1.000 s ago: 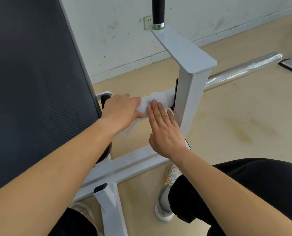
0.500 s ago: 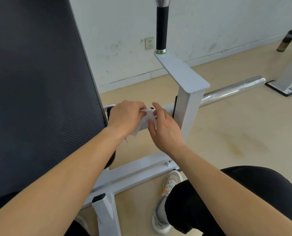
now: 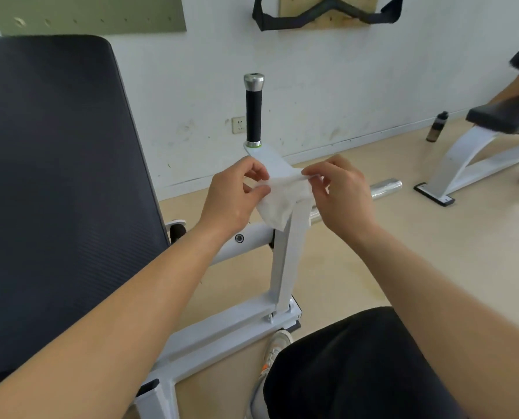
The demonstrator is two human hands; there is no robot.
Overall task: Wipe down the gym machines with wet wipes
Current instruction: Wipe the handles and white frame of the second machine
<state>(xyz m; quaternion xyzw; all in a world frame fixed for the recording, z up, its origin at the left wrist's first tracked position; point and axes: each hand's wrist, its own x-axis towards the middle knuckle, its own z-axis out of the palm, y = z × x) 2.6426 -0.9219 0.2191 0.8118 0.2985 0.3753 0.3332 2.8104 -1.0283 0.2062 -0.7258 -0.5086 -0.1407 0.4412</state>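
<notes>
A white wet wipe [image 3: 277,204] hangs spread between my two hands, in the air in front of the machine's white upright post [image 3: 288,261]. My left hand [image 3: 237,198] pinches the wipe's left edge between thumb and fingers. My right hand [image 3: 336,195] pinches its upper right corner. The machine has a white frame [image 3: 222,331], a dark padded backrest [image 3: 55,192] on the left and a black upright handle [image 3: 253,116] with a chrome cap behind the wipe. A chrome bar [image 3: 383,189] sticks out to the right behind my right hand.
Another bench [image 3: 482,146] with a white frame stands at the right, where another person's arm [image 3: 515,89] rests on its black pad. A dark bottle [image 3: 436,127] stands by the wall. My knee in black shorts [image 3: 358,367] and my shoe [image 3: 274,346] are at the bottom.
Both hands lifted the wipe off the horizontal bar and raised it. They now stretch it open between them. My view has tilted up, showing more of the wall and the other bench.
</notes>
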